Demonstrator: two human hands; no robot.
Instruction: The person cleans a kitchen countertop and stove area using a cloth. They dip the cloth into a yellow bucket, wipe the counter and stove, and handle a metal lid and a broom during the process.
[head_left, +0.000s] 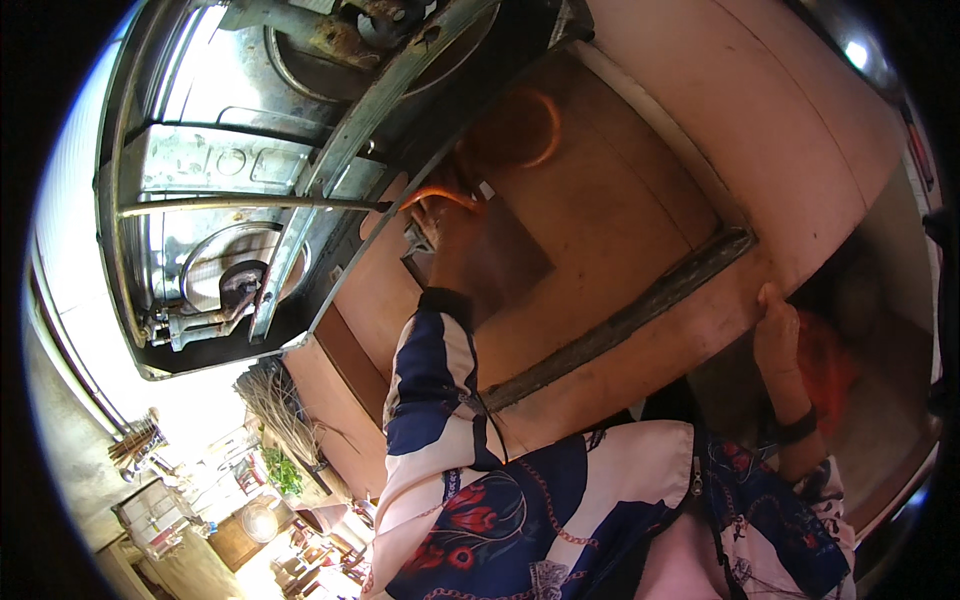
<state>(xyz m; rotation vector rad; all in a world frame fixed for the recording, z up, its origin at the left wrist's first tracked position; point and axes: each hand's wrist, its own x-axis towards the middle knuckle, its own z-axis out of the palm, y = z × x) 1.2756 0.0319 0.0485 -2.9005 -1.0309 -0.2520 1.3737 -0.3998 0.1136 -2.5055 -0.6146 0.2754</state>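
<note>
A gas stove (225, 161) is tilted up, its metal underside facing me. From its gas pipe (255, 202), an orange hose (442, 193) runs across the fingers of my left hand (448, 221), which reaches low beneath the stove. A small greyish thing (418, 241) shows at those fingertips; whether the hand grips it or the hose is unclear. Farther back, the hose's curve (553, 127) lies in shade. My right hand (776, 334) holds the front edge of the pinkish counter (720, 315), thumb on top.
A dark grimy strip (622, 322) borders the brown surface (600, 225) under the stove. A darker flat patch (517, 259) lies beside my left hand. Dry twigs (277, 397) and a green plant (281, 469) stand past the counter's left end. Below my right hand is a blurred red thing (825, 367).
</note>
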